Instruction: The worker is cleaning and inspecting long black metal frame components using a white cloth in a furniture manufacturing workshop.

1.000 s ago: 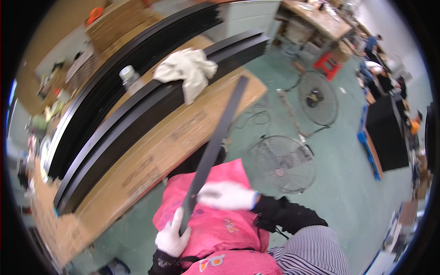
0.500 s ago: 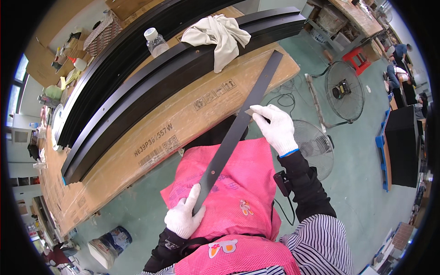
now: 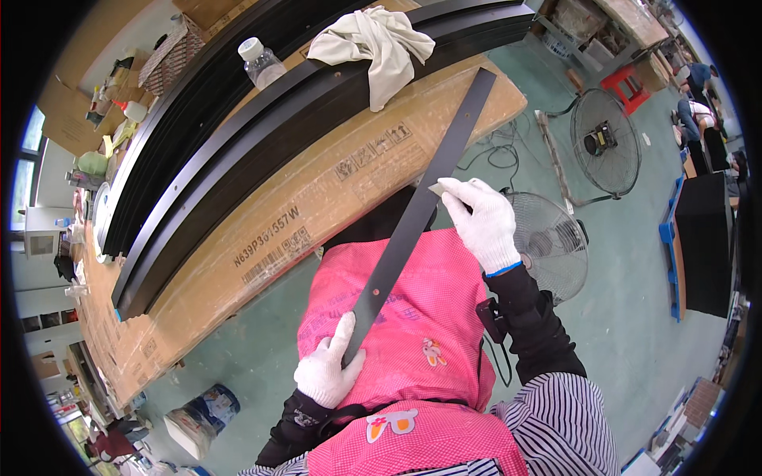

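Note:
A long, flat black strip (image 3: pixel 411 226) with small holes lies slantwise in front of me, its far end over the cardboard-covered table. My left hand (image 3: pixel 328 371), in a white knit glove, is closed around its near end, the index finger stretched along it. My right hand (image 3: pixel 486 224), gloved too, pinches a small flat greyish piece (image 3: pixel 436 189) at the strip's right edge, a bit beyond its middle. What kind of piece this is I cannot make out. Beneath the strip's near half is my pink apron (image 3: pixel 413 317).
Curved black panels (image 3: pixel 262 131) are stacked on the cardboard-topped table (image 3: pixel 198 317), with a cream cloth (image 3: pixel 373 47) and a clear bottle (image 3: pixel 262 65) on them. Two floor fans (image 3: pixel 607 143) and loose cables stand to the right. A bucket (image 3: pixel 214 408) is at lower left. People work at far right.
The whole view has shifted slightly. My left hand keeps its grip on the strip, and my right hand stays at nearly the same spot along its edge with the small piece.

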Demonstrator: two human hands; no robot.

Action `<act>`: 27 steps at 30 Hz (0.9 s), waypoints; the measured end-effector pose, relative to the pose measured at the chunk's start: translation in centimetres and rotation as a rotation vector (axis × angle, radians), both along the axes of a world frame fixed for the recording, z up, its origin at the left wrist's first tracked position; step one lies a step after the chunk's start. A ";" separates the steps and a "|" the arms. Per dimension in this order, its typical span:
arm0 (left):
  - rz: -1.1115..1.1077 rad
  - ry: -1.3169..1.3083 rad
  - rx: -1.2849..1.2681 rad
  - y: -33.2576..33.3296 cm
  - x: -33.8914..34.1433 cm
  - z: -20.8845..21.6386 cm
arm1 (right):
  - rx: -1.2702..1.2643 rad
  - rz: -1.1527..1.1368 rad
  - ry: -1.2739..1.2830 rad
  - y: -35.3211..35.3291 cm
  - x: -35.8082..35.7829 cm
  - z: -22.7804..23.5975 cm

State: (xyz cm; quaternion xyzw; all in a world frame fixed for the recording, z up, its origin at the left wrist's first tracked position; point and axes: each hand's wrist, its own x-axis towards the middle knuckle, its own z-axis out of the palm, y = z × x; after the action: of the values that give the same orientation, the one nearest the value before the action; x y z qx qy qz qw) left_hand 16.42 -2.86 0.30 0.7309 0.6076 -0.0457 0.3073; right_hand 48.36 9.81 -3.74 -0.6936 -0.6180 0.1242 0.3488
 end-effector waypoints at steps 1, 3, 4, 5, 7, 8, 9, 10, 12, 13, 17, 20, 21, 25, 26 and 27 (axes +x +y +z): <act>-0.002 0.006 -0.002 0.0 -0.1 -0.1 | -0.002 0.002 -0.001 -0.1 -0.1 0.0; -0.007 0.017 -0.006 0.0 0.0 0.0 | -0.038 0.069 0.059 -0.3 -0.1 0.0; -0.012 0.019 -0.010 0.0 0.2 0.0 | -0.040 0.065 0.064 -0.3 0.1 -0.1; -0.016 0.021 -0.015 0.1 0.4 0.1 | -0.030 0.031 0.037 -0.3 0.3 -0.3; -0.013 0.018 -0.020 0.2 0.3 0.2 | -0.023 0.001 -0.003 -0.2 0.2 -0.3; -0.011 0.019 -0.024 0.2 0.3 0.2 | -0.018 0.011 -0.014 -0.3 0.2 -0.4; -0.010 0.018 -0.024 0.2 0.2 0.1 | -0.011 0.023 -0.024 -0.3 0.1 -0.4; -0.012 0.013 -0.016 0.1 0.2 0.1 | -0.011 0.023 -0.025 -0.2 0.1 -0.3; -0.015 0.007 -0.008 0.1 0.1 0.1 | -0.028 0.029 -0.012 -0.1 0.2 0.0; -0.015 0.015 -0.017 0.2 0.2 0.1 | -0.029 0.028 -0.013 -0.1 0.2 0.1; -0.016 0.039 -0.029 0.2 0.2 0.1 | -0.031 0.038 0.006 -0.2 0.2 -0.1; -0.019 0.020 -0.022 0.1 0.2 0.0 | -0.035 0.026 0.003 -0.2 0.3 -0.1; -0.018 0.020 -0.022 0.1 0.2 0.0 | -0.040 0.017 0.005 -0.1 0.3 -0.1; -0.017 0.025 -0.031 0.1 0.2 0.1 | -0.038 0.035 0.000 -0.2 0.2 0.2; -0.015 0.021 -0.038 0.2 0.3 0.1 | -0.051 0.017 0.004 -0.2 0.3 0.3; -0.015 0.020 -0.039 0.2 0.3 0.1 | -0.064 -0.001 0.009 -0.1 0.3 0.3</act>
State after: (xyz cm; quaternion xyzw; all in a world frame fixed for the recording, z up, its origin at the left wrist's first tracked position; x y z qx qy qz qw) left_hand 16.72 -2.69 0.43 0.7288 0.6043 -0.0670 0.3149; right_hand 48.66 9.70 -3.41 -0.7041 -0.6119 0.1467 0.3291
